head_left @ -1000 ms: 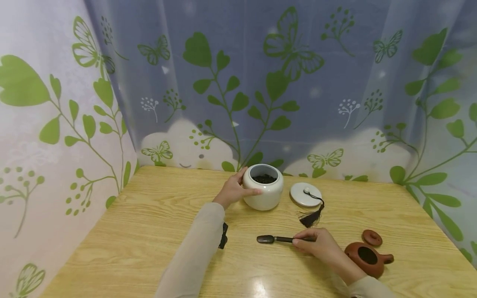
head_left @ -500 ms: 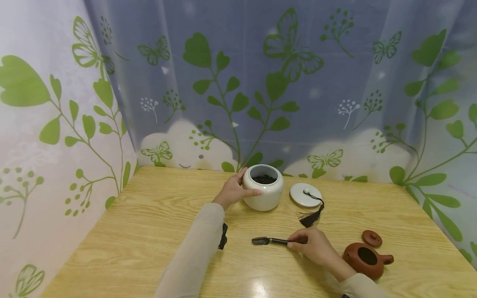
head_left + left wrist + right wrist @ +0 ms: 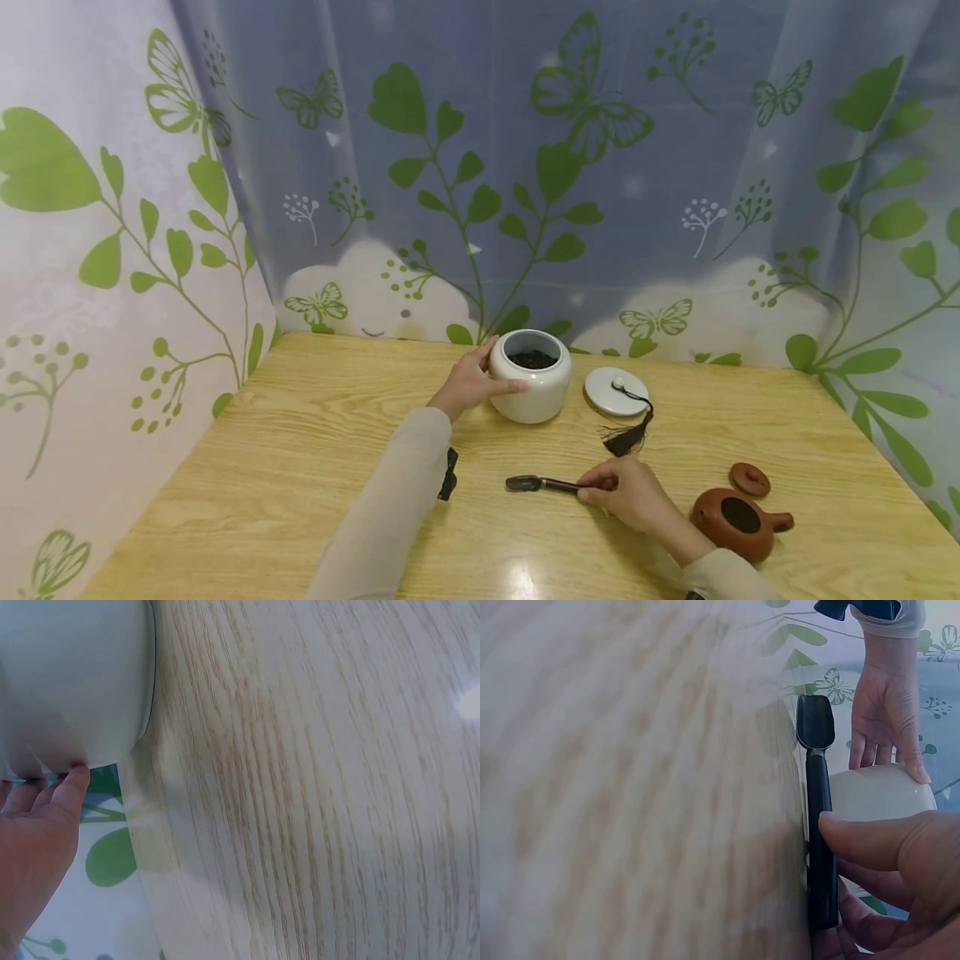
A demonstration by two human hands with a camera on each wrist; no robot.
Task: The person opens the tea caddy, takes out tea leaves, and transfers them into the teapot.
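Observation:
My left hand [image 3: 474,382] grips the white ceramic jar [image 3: 531,400] from its left side, thumb across the front. The jar stands upright and uncovered, with dark leaf-like pieces [image 3: 534,359] inside. In the left wrist view, fingertips [image 3: 78,774] press against the jar's wall. My right hand [image 3: 633,493] pinches the dark handle of a small tea scoop [image 3: 523,483] between thumb and fingers. The scoop's head points left, low over the table in front of the jar; whether it touches the wood I cannot tell. Nothing shows in the scoop's bowl [image 3: 816,720] in the right wrist view.
The jar's white lid [image 3: 611,392] lies right of the jar, its black tassel [image 3: 624,439] trailing forward. A brown clay teapot [image 3: 731,525], uncovered, stands beside my right wrist, its small lid [image 3: 749,479] behind it. A patterned curtain [image 3: 480,167] borders the wooden table [image 3: 300,433].
My right hand has shifted slightly left with the scoop, mostly in the first half second, and the scoop's head has turned a little. My left hand and the jar stay in place.

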